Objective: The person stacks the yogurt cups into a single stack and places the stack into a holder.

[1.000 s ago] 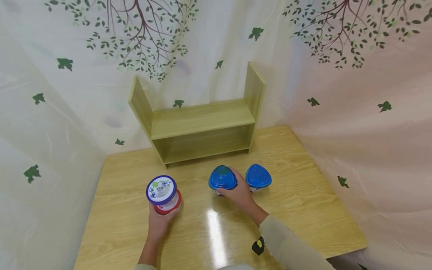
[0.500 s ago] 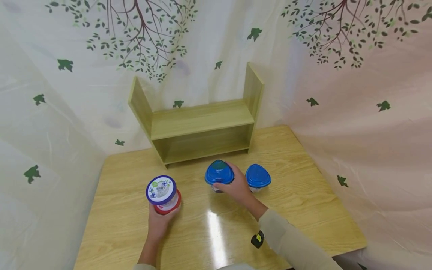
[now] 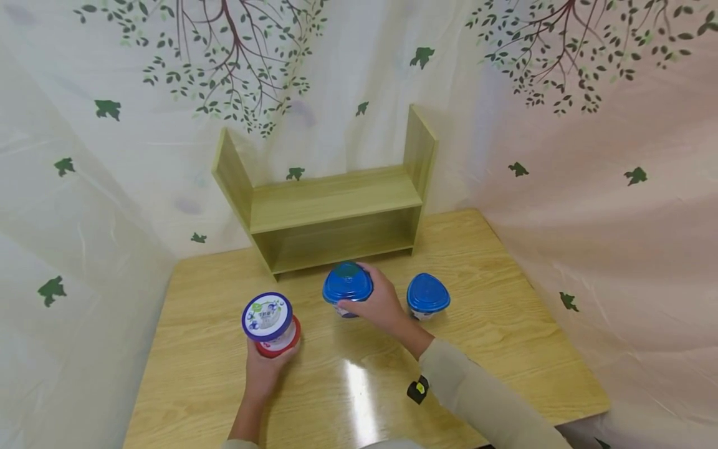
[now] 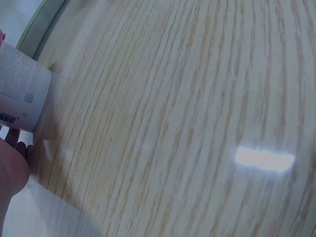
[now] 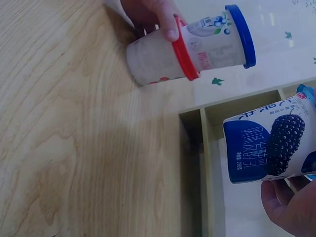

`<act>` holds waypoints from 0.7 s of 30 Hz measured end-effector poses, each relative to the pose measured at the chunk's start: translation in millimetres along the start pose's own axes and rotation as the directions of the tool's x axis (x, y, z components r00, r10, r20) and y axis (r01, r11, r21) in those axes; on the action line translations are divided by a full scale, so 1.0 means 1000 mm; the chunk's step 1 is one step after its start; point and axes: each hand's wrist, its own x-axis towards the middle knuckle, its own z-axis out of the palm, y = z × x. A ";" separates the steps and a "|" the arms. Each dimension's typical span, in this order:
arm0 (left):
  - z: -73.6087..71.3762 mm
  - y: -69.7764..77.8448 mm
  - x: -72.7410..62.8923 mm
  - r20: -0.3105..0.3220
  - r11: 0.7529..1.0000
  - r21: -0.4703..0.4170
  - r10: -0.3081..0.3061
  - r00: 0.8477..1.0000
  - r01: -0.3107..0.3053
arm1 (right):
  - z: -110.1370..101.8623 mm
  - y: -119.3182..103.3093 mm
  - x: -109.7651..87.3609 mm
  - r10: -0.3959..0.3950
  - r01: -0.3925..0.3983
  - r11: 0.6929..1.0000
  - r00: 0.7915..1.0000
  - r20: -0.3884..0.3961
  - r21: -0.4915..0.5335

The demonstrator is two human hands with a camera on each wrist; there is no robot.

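Observation:
My left hand grips a white cup with a red lid, and a cup with a purple-blue rimmed lid is stacked on top of it. The right wrist view shows that lower cup's base at the tabletop and my left thumb near its red lid. My right hand holds a yogurt cup with a rounded-triangular blue lid, thumb in front and fingers behind. Its printed side carries a blackberry picture. A matching blue-lidded yogurt cup stands on the table to the right of this hand.
A two-tier wooden shelf stands at the back of the wooden table, close beyond the held yogurt cup. Leaf-printed curtains surround the table. A small black device shows beside my right sleeve.
My right hand has carried the yogurt cup left and a little toward the shelf, away from the matching one. The left hand and its stacked cups have stayed in place.

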 end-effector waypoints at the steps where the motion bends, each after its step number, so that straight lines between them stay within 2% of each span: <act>1: 0.000 0.000 0.000 0.000 1.000 -0.001 0.000 1.000 0.000 | 0.001 -0.002 0.001 -0.013 0.013 1.000 1.000 0.000 0.002; 7: 0.001 0.002 -0.001 -0.004 1.000 -0.006 0.011 1.000 -0.011 | 0.009 -0.018 0.005 -0.065 0.064 0.998 0.998 0.014 0.019; 15: 0.000 0.000 0.000 0.015 1.000 0.003 -0.006 1.000 0.006 | 0.020 -0.046 0.011 -0.074 0.074 0.997 0.997 0.023 -0.008; 21: 0.001 -0.003 0.001 0.012 1.000 -0.009 0.010 1.000 -0.010 | 0.035 -0.070 0.018 -0.114 0.114 0.993 0.993 0.042 -0.018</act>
